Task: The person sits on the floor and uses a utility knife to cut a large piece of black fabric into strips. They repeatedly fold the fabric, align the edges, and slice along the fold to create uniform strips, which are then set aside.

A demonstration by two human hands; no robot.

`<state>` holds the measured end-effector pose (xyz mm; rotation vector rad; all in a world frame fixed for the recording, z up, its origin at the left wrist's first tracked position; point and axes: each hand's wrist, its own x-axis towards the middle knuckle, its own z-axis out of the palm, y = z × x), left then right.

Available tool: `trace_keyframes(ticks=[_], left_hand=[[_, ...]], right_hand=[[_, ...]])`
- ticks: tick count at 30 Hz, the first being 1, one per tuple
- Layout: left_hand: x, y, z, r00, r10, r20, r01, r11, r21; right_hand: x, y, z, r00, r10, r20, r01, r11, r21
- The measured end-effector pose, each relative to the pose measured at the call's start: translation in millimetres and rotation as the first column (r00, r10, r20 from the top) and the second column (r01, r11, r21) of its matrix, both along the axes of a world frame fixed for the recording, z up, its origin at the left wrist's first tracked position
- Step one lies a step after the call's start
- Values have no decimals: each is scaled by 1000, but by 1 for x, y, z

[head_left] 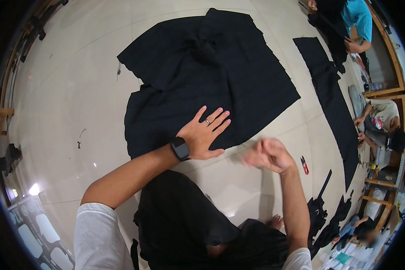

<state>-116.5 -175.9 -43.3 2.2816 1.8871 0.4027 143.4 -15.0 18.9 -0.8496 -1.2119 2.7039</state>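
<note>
A large piece of black fabric (252,67) lies spread on the floor, bunched into folds near its upper middle. My left hand (202,135) rests flat on its near edge with the fingers spread, a ring on one finger and a black watch (180,149) at the wrist. Off the fabric's near right edge, my right hand (270,155) hovers over bare tile. Its fingers look bent but are smeared by motion, so whether they hold anything does not show. A small red tool (304,165), perhaps thread snips, lies to the right of that hand.
A long black fabric strip (330,99) stretches along the right. Black scraps (333,220) lie at the lower right. Several people sit along the right side, one in a blue shirt (357,20) handling dark cloth. Wooden frames (384,93) stand behind them. Thread bits (79,145) dot the tiles.
</note>
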Motion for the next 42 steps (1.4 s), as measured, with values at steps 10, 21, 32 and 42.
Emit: trace_keyframes(ticks=[10,21,32,42], left_hand=[[0,-5,-1,1000,16,-5,-16,1000,-20],[0,-2,-6,1000,9,-11,-9,1000,-1],[1,-1,-4,1000,21,-3,-21,1000,2],[1,-4,-5,1000,26,-17,-25,999,21]], right_hand=[[-74,-4,17,733,128,668,-603,-331,726],[-61,3,-17,753,-46,657,-650,102,753],[-20,72,-24,778,-74,624,-620,70,781],[16,66,7,788,180,588,-509,729,458]])
